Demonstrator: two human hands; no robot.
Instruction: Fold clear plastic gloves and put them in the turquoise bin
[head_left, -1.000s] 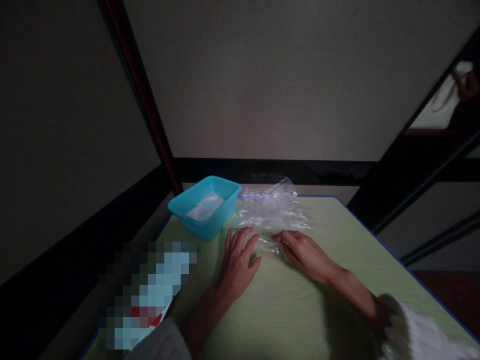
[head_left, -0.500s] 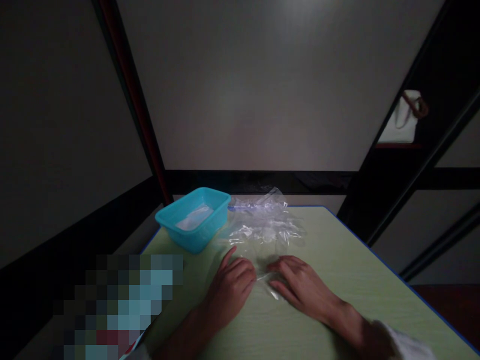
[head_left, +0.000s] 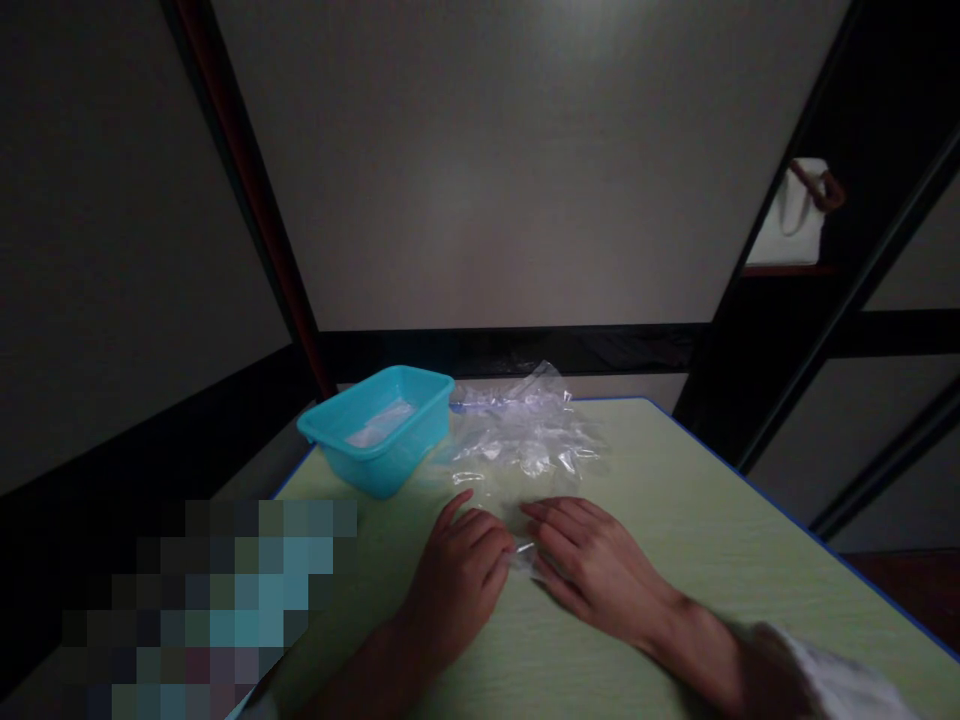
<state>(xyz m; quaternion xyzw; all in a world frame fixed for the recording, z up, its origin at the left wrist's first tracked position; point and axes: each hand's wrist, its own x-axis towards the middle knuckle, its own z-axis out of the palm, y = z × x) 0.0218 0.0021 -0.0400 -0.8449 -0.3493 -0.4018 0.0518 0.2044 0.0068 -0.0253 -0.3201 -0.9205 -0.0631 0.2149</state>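
A crumpled clear plastic bag [head_left: 517, 440] lies spread over the middle and back of the green table, its near edge between my two hands. My left hand [head_left: 463, 575] has its fingers curled and pressed together on that near edge, the little finger sticking out. My right hand [head_left: 592, 560] rests on the bag's right side with its fingers stretched forward and the thumb apart from them. Left of the bag stands a turquoise plastic basket [head_left: 390, 460] holding white, flat sheet-like pieces [head_left: 381, 425].
The light green table [head_left: 675, 500] has a blue edge and meets a grey panelled wall [head_left: 510, 200]. A pixelated patch covers the lower left. On a dark shelf at the right sits a white bag with brown handles [head_left: 795, 215].
My right fingers have straightened and shifted slightly left, lying flatter on the plastic. The near edge of the bag looks less raised. My left hand keeps its grip. The view has tilted slightly.
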